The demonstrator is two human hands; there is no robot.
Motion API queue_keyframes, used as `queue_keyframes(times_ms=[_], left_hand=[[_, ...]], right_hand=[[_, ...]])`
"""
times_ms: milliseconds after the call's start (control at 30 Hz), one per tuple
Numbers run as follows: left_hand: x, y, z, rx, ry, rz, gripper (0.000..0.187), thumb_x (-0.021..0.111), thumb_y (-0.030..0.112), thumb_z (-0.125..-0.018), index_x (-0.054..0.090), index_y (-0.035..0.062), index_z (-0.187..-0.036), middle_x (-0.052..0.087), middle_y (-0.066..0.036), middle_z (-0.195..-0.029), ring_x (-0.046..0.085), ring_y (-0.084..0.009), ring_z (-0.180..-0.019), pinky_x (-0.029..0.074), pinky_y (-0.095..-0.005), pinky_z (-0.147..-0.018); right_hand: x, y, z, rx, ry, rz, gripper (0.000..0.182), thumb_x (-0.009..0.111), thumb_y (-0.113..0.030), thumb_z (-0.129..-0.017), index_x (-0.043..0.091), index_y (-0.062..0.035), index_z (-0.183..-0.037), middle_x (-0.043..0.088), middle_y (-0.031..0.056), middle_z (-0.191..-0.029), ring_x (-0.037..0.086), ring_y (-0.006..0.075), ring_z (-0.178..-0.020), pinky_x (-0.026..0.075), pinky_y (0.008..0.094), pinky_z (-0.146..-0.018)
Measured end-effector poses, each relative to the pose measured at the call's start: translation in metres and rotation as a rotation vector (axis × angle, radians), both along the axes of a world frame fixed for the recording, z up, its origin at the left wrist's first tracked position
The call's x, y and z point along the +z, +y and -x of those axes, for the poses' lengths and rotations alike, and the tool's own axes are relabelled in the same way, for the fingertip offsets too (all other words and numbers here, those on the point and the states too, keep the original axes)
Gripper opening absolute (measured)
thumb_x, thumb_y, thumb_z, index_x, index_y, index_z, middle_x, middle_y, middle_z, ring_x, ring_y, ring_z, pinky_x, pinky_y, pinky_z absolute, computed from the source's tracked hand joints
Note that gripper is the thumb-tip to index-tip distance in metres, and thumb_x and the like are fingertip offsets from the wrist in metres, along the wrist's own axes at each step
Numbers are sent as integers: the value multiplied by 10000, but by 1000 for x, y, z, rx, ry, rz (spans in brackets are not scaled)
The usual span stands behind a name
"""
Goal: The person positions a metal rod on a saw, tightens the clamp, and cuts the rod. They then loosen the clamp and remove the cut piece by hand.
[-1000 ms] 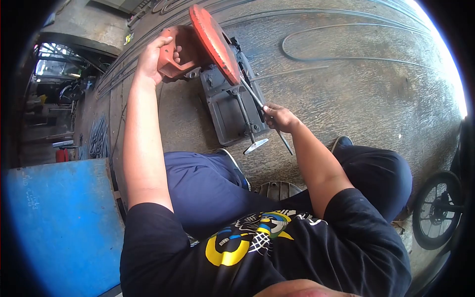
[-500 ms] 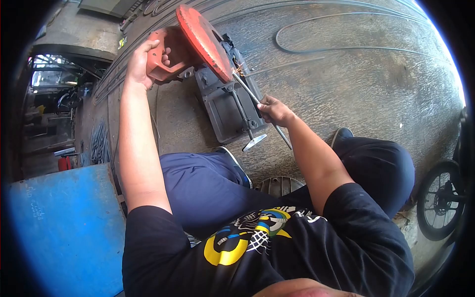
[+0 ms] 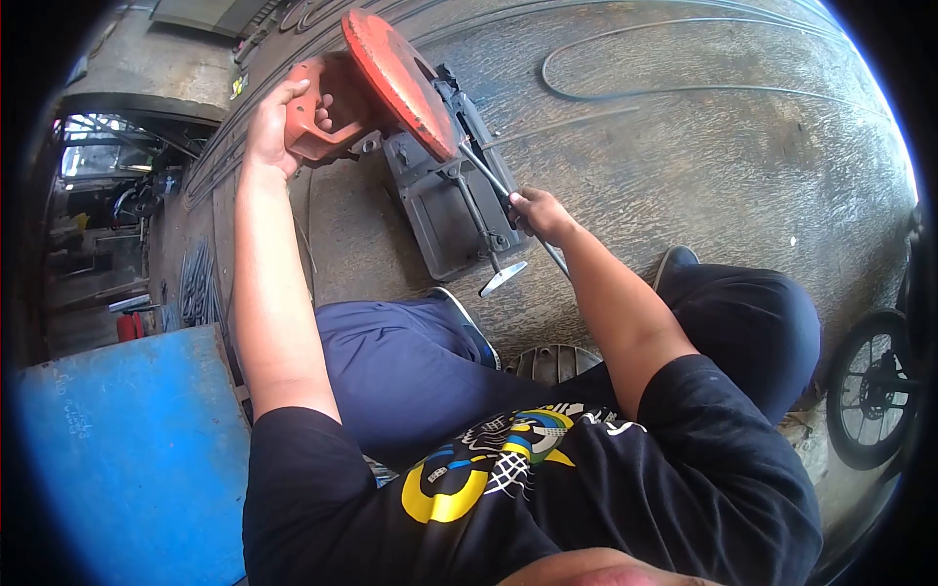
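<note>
My left hand (image 3: 278,127) is wrapped round the handle of an orange cut-off saw (image 3: 332,137). The saw's round orange guard (image 3: 396,83) tilts over a dark metal base (image 3: 445,220) on the floor. In my right hand (image 3: 539,215) is a thin metal rod (image 3: 489,174), whose far end reaches the guard's lower edge. Below the rod, a clamp screw with a flat silver handle (image 3: 503,278) sticks out from the base towards me. The guard hides the blade.
A blue panel (image 3: 137,439) lies at the lower left, with a bundle of rods (image 3: 198,283) beyond it. Long bent rods (image 3: 625,96) stretch across the floor. A wheel (image 3: 872,391) stands at the right. My bent legs flank a ribbed metal piece (image 3: 555,363).
Sparks at the rod's far end have disappeared. The saw guard and my left hand have shifted slightly to the left, and my right hand has moved slightly left with the rod.
</note>
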State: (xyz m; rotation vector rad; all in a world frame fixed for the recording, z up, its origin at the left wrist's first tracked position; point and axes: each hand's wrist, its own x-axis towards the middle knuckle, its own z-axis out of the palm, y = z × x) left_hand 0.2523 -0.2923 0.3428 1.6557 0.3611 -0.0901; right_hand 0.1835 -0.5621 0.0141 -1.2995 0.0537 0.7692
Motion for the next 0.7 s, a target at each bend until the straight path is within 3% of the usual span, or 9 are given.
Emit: queue_keyframes(times_ms=[167,367,700], left_hand=[[0,0,-1,3,0,0,490,576,237,-866,446,-11,-1269,607,-164,-960,589,-198,-746,533,-324,-687],[0,-1,0,6,0,-9,471,567,237,-870,461,-6,-1260,612,-157,-951,590,-199,-743,531,-328,-682],[0,-1,-1,6,0,-5,457,567,231,-867,468,-5,-1246,614,-160,-947,592,-203,-735,532,-332,-679]], right_hand=[[-4,4,-3,-67,-39,-15,142,631,-140,-900,549,-32,-856,551,38,-630,471,108,-478,385,274,-444],[16,6,-2,-157,-83,45,176,708,-95,-831,544,-34,-843,557,28,-640,477,97,-492,373,274,-440],[8,-1,-2,-8,9,-23,208,608,-216,-920,542,-41,-829,547,37,-649,481,113,-514,381,281,-458]])
